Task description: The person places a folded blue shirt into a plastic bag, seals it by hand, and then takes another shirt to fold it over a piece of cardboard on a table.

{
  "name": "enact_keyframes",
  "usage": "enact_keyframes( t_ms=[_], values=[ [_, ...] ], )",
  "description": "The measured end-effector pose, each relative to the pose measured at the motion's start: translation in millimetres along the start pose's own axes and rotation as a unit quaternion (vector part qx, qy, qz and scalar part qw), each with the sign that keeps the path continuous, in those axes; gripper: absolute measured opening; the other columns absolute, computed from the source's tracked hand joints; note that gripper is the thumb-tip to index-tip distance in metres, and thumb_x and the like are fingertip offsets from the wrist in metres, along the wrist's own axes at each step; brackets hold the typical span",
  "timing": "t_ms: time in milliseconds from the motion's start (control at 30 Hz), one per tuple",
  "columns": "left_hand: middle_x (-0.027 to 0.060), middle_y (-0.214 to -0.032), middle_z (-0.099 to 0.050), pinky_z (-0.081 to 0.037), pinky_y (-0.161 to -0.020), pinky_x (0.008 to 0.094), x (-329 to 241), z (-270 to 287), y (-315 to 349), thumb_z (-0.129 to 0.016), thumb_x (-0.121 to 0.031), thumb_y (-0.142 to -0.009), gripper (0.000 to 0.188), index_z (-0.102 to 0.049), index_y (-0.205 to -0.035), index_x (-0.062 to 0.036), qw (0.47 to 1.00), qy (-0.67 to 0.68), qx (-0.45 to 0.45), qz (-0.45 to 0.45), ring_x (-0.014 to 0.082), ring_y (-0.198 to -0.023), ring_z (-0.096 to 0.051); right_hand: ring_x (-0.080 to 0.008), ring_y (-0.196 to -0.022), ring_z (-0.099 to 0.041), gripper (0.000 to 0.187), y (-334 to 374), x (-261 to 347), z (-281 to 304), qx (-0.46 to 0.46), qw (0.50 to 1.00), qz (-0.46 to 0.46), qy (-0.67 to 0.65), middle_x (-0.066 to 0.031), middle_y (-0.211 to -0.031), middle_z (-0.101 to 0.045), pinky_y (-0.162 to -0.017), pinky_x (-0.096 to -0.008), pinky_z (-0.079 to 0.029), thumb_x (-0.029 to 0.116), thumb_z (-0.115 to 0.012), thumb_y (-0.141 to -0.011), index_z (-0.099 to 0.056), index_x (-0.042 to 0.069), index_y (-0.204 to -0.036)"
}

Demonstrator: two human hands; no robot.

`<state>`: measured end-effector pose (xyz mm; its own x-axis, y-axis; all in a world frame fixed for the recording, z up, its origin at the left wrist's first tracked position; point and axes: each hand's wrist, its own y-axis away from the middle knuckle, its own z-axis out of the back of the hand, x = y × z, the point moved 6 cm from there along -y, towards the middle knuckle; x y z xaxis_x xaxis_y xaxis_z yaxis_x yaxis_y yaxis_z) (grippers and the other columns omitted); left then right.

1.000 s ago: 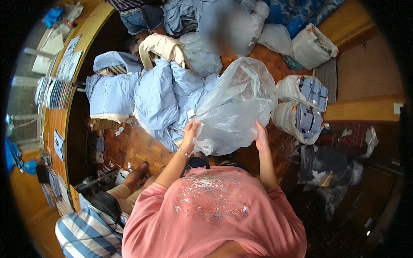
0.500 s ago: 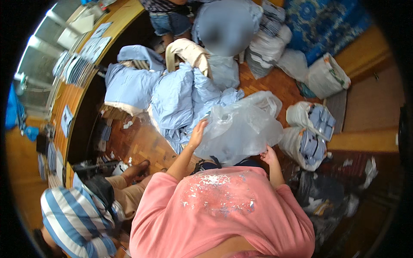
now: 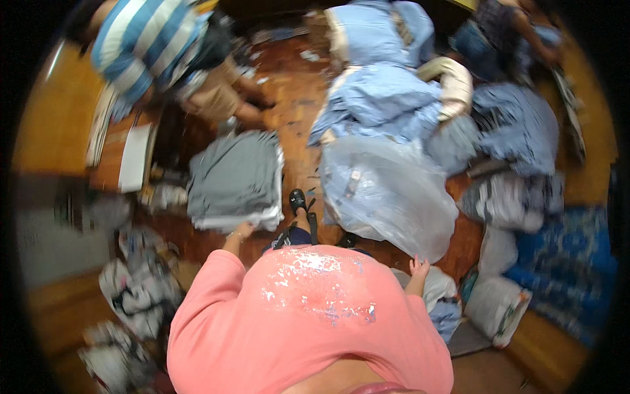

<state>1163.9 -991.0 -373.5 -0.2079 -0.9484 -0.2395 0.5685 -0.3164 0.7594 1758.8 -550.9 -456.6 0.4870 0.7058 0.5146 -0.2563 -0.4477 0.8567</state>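
Observation:
A large clear plastic bag (image 3: 394,197) spreads in front of me, its near edge drawn toward my right side. At that edge is my right hand (image 3: 419,266), with the bag's rim at its fingertips. My left hand (image 3: 241,230) is at the near edge of a stack of folded grey cloth items (image 3: 233,174), with white ones underneath. Blur and the stack hide how its fingers are set. Beyond the bag lies a heap of light blue cloth (image 3: 384,98).
At the upper left, a person in a striped shirt (image 3: 147,39) is beside a wooden table (image 3: 108,148). Another person (image 3: 499,39) is at the upper right. Filled bags (image 3: 495,308) stand at the right, near a blue patterned cloth (image 3: 564,262). More bags (image 3: 134,289) lie at the left.
My view has turned left, bringing the grey stack into sight. My left hand has left the plastic bag and moved to the stack. My right hand stays at the bag's edge.

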Motion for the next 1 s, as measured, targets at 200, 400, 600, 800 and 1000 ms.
enact_keyframes(
  t_ms=[200, 400, 600, 800, 1000],
  values=[
    [0.0182, -0.111, -0.059, -0.040, -0.092, 0.0379, 128.9, -171.1, 134.7, -0.054, -0.037, -0.083, 0.042, -0.060, -0.107, -0.0033, 0.973, 0.216, 0.022, 0.083, 0.0317, -0.106, -0.054, -0.0265, -0.094, -0.059, 0.055, 30.7, -52.2, -71.4, 0.249, 0.719, -0.027, 0.648, -0.0120, -0.124, -0.047, -0.077, -0.0472, -0.043, 0.039, -0.049, -0.087, -0.035, 0.013, -0.133],
    [0.0154, -0.098, -0.064, -0.044, -0.083, 0.0355, 160.3, -170.7, 163.5, -0.055, -0.032, -0.084, 0.035, -0.061, -0.102, -0.0015, 0.929, 0.351, -0.078, 0.085, 0.0262, -0.092, -0.059, -0.0247, -0.092, -0.059, 0.055, 126.1, -184.6, -231.2, 0.403, 0.396, 0.030, 0.824, -0.0105, -0.112, -0.054, -0.074, -0.0444, -0.044, 0.039, -0.051, -0.086, -0.037, 0.014, -0.133],
    [0.0138, -0.103, -0.062, -0.044, -0.084, 0.0330, 232.1, -148.5, 183.1, -0.054, -0.026, -0.088, 0.037, -0.052, -0.111, 0.0025, 0.790, 0.542, -0.275, 0.079, 0.0240, -0.096, -0.057, -0.0229, -0.090, -0.060, 0.055, 288.1, -376.9, -321.3, 0.481, 0.141, 0.026, 0.865, -0.0090, -0.101, -0.061, -0.071, -0.0416, -0.044, 0.040, -0.053, -0.086, -0.038, 0.015, -0.132],
    [0.0178, -0.098, -0.062, -0.044, -0.083, 0.0348, 313.6, -214.8, 226.3, -0.057, -0.031, -0.084, 0.037, -0.057, -0.101, 0.0015, 0.799, 0.493, -0.261, 0.227, 0.0272, -0.094, -0.058, -0.0142, -0.076, -0.055, 0.038, 476.0, -531.0, -313.9, 0.648, -0.015, -0.043, 0.760, -0.0046, -0.088, -0.061, -0.071, -0.0268, -0.045, 0.018, -0.052, -0.089, -0.047, 0.003, -0.124],
    [0.0121, -0.107, -0.058, -0.041, -0.087, 0.0307, 364.7, -163.9, 255.8, -0.055, -0.033, -0.088, 0.041, -0.052, -0.109, 0.0021, 0.649, 0.649, -0.348, 0.190, 0.0195, -0.100, -0.052, -0.0148, -0.076, -0.057, 0.037, 469.4, -622.4, -357.5, 0.639, -0.053, 0.120, 0.758, -0.0062, -0.085, -0.062, -0.068, -0.0278, -0.045, 0.017, -0.054, -0.086, -0.050, 0.001, -0.118]
  ],
)
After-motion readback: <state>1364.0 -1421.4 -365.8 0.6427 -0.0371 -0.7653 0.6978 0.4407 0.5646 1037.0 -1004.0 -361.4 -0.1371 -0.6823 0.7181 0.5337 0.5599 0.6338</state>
